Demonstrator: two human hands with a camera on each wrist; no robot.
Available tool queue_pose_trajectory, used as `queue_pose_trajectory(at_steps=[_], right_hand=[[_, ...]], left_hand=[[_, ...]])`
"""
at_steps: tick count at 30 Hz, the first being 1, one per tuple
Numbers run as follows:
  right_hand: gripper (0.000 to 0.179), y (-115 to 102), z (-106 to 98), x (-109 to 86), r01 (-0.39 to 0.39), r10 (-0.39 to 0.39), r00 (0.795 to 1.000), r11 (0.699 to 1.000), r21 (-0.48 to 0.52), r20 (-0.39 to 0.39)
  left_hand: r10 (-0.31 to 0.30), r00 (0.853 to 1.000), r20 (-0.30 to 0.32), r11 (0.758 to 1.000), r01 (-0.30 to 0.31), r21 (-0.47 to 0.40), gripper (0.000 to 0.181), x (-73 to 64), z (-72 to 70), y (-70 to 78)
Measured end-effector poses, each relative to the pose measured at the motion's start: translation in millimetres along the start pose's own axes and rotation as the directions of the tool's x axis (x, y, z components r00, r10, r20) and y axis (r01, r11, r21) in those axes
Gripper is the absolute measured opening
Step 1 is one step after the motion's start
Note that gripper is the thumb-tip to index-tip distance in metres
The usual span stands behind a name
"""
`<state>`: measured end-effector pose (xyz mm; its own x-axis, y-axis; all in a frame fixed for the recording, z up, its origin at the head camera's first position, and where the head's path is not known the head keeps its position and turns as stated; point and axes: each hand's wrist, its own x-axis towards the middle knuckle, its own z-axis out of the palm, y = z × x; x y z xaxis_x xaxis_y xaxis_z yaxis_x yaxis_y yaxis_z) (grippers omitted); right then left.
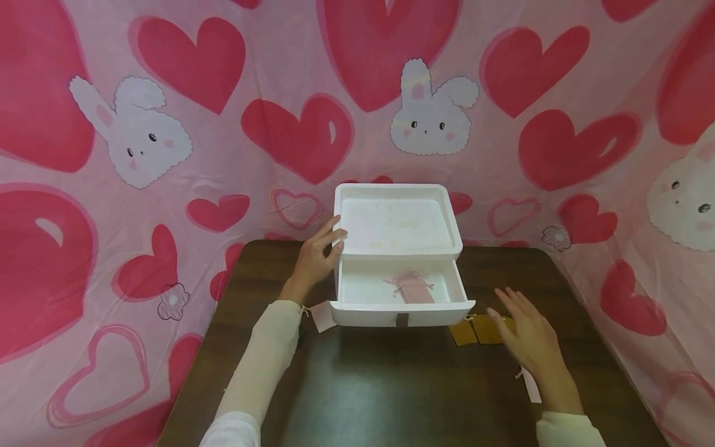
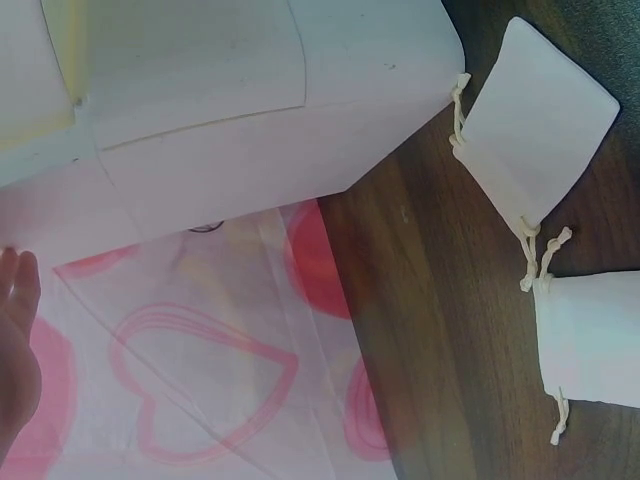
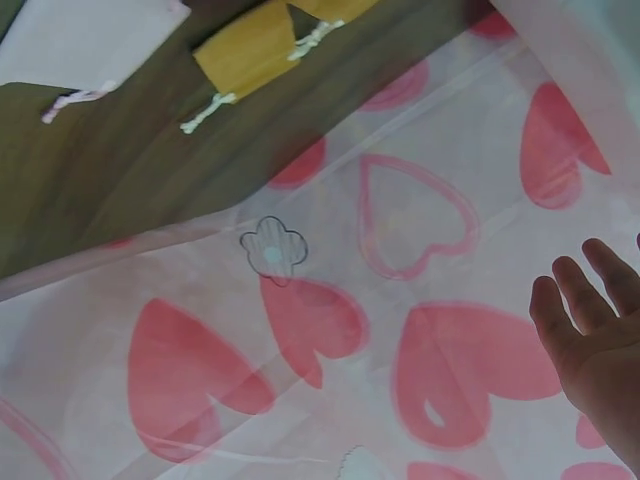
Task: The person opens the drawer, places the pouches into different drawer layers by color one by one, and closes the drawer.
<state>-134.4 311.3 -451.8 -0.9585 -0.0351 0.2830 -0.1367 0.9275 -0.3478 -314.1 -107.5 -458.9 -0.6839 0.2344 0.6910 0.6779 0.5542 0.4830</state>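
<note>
My left hand (image 1: 314,259) rests its fingertips against the left side of a white plastic drawer unit (image 1: 398,253), near the top rim. The unit's drawer (image 1: 363,315) is pulled out towards me. Inside it, right of the middle, lies pink drawstring pouch fabric (image 1: 414,290) with thin strings. My right hand (image 1: 527,335) holds nothing; it is spread over the right of the table, overlapping mustard drawstring pouches (image 1: 463,333) in the head view. Below that hand lies a pale pink pouch (image 1: 530,386), partly hidden by the wrist.
Left of the unit, a pale drawstring pouch (image 2: 545,120) lies on the dark wooden table (image 1: 357,385), with a second pale pouch (image 2: 590,335) next to it. The unit's top is a shallow tray. A pink cloth (image 1: 296,37) with hearts and rabbits hangs around the table.
</note>
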Motion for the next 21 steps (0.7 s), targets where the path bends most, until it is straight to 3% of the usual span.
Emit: queue_pose_trajectory(at_steps=[21], right_hand=[[0.053,32,6,-27.1,-0.036,0.035,0.999,0.999,-0.01,-0.029]], left_hand=[[-0.016,1.0,0.017,1.0,0.016,-0.001,0.031,0.3,-1.3,-0.4]])
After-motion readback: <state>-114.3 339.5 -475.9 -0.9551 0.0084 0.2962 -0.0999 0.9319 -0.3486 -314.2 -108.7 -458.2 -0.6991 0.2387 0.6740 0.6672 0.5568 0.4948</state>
